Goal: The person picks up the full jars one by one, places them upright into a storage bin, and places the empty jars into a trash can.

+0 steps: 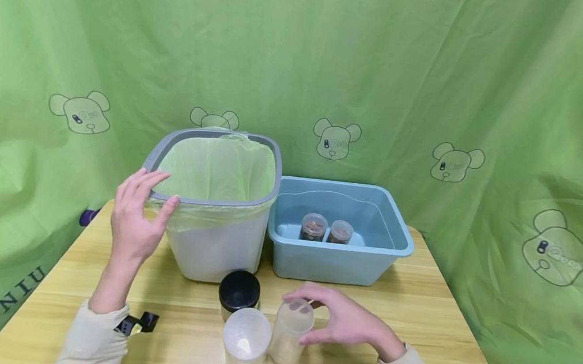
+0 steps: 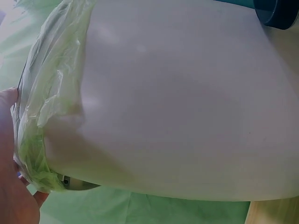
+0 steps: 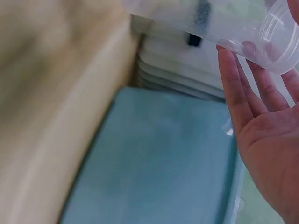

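As the right hand (image 1: 344, 319) pinches a clear plastic cup (image 1: 285, 343) near its top, thumb opposing fingers, the left hand (image 1: 136, 226), fingers loosely spread, touches the rim of a lined bin (image 1: 218, 251). Beside a white-topped container (image 1: 246, 337) over the wooden table (image 1: 179, 340), the empty-looking cup should prove light, slick and slightly flexible, best held gently below its lip.

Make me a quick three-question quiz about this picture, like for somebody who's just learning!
1. Count: how many small containers sit inside the blue tub?
2. True or false: the black-lidded jar stands on the table, outside the bin.
3. Name it: what is between the thumb and fingers of the right hand?

Key:
1. Two.
2. True.
3. A clear container.
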Demonstrator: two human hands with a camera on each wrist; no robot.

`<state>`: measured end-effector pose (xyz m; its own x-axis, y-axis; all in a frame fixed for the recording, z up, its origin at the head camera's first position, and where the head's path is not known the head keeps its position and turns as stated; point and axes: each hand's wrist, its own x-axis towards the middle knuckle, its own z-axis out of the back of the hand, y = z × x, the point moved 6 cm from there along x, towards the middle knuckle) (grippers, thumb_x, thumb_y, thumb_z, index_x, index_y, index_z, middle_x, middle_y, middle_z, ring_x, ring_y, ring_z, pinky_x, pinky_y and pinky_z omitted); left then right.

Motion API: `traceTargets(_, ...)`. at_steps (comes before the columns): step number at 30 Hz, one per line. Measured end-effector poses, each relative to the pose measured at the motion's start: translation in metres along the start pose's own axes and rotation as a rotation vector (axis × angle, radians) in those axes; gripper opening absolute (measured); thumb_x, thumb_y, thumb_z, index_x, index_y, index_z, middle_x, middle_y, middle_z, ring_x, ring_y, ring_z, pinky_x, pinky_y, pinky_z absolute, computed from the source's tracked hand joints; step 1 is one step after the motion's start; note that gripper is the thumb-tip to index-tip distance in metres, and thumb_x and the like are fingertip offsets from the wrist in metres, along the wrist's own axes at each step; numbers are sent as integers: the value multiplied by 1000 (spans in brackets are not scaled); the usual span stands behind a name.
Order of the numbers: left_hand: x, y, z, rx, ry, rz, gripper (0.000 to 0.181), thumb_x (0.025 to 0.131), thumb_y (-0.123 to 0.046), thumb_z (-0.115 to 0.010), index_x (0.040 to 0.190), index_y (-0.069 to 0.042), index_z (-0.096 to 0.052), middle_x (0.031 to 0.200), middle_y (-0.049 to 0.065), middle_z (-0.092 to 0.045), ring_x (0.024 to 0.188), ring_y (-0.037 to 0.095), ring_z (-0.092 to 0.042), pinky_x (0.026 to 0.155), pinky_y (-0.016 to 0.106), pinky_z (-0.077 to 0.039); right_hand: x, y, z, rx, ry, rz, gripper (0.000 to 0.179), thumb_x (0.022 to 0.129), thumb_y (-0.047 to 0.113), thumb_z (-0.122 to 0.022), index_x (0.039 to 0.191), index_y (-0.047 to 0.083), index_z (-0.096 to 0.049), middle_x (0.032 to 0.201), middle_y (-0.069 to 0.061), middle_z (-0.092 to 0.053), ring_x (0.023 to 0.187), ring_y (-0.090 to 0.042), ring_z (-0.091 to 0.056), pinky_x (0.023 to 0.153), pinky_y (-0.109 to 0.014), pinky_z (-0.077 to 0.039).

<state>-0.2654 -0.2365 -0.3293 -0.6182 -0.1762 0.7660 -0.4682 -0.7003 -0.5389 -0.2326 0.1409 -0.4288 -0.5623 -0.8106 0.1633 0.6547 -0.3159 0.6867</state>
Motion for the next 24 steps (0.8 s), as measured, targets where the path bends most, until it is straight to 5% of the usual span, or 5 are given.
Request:
traceTargets(10,-1,2,-2,-31,-12,5,47,91,-30,-70,135,-16,-68,144,16,-61,147,35,-39,121,63,-24,9,44,72,-44,-213,85,73,77,22,-91,143,16,-60,137,-1,-66,121,-13,-62,100,-33,-55)
traceTargets(17,-1,4,-3,-33,-14,16,48,91,-31,-69,137,-18,-67,145,17,-60,148,34,-38,121,64,-23,22,86,121,92,-390,186,77,70,-5,-86,141,0,-58,134,-5,-65,112,-18,-62,89,-30,-56)
traceTargets(24,-2,4,-3,-46,-32,9,48,91,-31,-68,137,-16,-67,143,18,-61,148,34,-38,121,63,-23,47,105,149,250,-549,242,72,77,-8,-78,145,-1,-54,130,-9,-63,104,-21,-67,86,-29,-60)
